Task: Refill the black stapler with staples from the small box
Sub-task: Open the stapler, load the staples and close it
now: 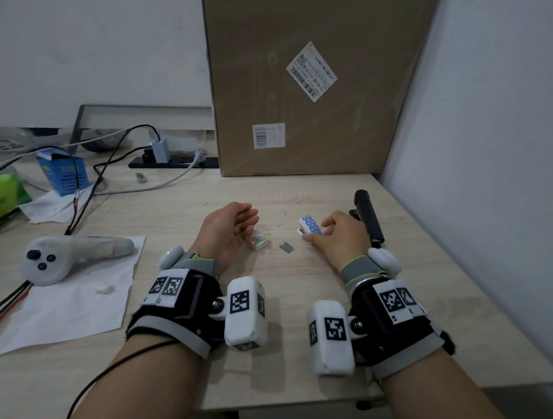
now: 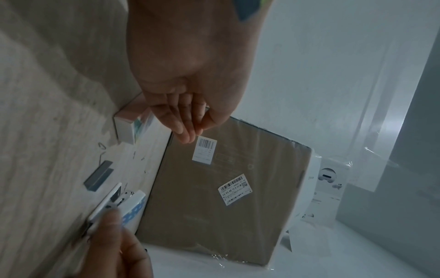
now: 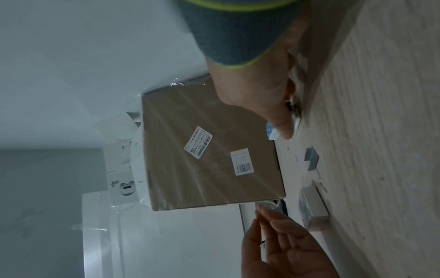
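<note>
A tall brown cardboard box (image 1: pixel 314 85) stands at the back of the pale wooden surface (image 1: pixel 301 191), and a long black stapler (image 1: pixel 369 216) lies just right of the right hand (image 1: pixel 340 239), its long axis running away from the person. That hand grips a small blue polka-dot stapler (image 1: pixel 310 225). The left hand (image 1: pixel 233 229) hovers with fingers relaxed above the small white staple box (image 1: pixel 261 242), with a grey strip of staples (image 1: pixel 287 248) between the hands.
</note>
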{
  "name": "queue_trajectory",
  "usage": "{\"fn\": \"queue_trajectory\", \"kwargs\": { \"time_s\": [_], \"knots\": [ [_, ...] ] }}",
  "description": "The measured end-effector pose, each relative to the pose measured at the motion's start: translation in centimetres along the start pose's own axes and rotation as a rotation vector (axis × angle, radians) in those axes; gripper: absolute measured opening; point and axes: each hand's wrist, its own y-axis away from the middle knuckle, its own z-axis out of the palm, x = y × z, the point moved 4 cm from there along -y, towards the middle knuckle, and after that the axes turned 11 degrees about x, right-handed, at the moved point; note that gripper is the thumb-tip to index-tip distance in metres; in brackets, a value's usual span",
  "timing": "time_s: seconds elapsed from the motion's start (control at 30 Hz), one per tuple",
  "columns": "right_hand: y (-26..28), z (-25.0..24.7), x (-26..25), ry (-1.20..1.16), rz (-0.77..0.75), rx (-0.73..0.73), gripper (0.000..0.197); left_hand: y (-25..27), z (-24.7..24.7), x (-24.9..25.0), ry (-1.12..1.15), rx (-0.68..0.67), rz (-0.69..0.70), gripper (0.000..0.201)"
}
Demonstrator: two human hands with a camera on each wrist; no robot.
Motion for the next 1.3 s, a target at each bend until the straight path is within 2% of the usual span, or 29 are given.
{"fn": "queue_trajectory", "kwargs": {
  "time_s": [0.13, 0.2, 0.33, 0.4, 0.53, 0.63, 0.8, 0.87, 0.97, 1.07, 1.2, 1.3],
  "knots": [
    [-0.8, -2.5, 0.5, 0.081, 0.006, 0.32, 0.02, 0.1, 0.1, -0.1, -0.011, -0.006, -0.007, 0.012],
    [-1.1, -3.5, 1.3, 0.188, 0.056, 0.427, 0.026, 0.2, 0.2, -0.2, -0.012, -0.013, -0.009, 0.012],
    [-1.6, -3.6, 3.4, 0.278, 0.247, 0.336, 0.043, 0.3, 0.3, -0.3, -0.021, -0.027, -0.014, 0.012],
    [-1.9, -3.4, 4.0, 0.261, 0.294, 0.301, 0.038, 0.3, 0.4, -0.4, -0.031, -0.04, -0.017, 0.012],
    [-2.0, -3.9, 4.2, 0.215, 0.315, 0.308, 0.014, 0.3, 0.6, -0.5, -0.039, -0.065, -0.018, 0.012],
    [-1.8, -4.1, 3.7, 0.145, 0.259, 0.347, 0.016, 0.2, 0.7, -0.6, -0.041, -0.087, -0.005, 0.011],
    [-1.5, -3.5, 0.7, -0.173, -0.034, 0.411, 0.032, 0.2, 1.2, -0.6, -0.028, -0.174, 0.05, 0.012],
    [-0.8, -3.1, -0.5, -0.301, -0.124, 0.353, 0.034, 0.2, 1.4, -0.6, -0.013, -0.239, 0.072, 0.02],
    [0.0, -1.6, -1.3, -0.476, -0.143, 0.148, 0.034, 0.5, 1.6, -0.8, -0.013, -0.321, 0.074, 0.035],
    [0.4, -1.0, -1.8, -0.551, -0.173, 0.021, 0.032, 0.8, 1.8, -0.8, 0.002, -0.37, 0.085, 0.04],
    [0.8, -1.0, -2.3, -0.606, -0.187, -0.1, 0.03, 0.9, 1.9, -0.6, 0.006, -0.396, 0.135, 0.033],
    [0.9, -1.0, -2.4, -0.607, -0.194, -0.115, 0.028, 1.0, 2.0, -0.8, -0.07, -0.4, 0.181, 0.024]
  ]
}}
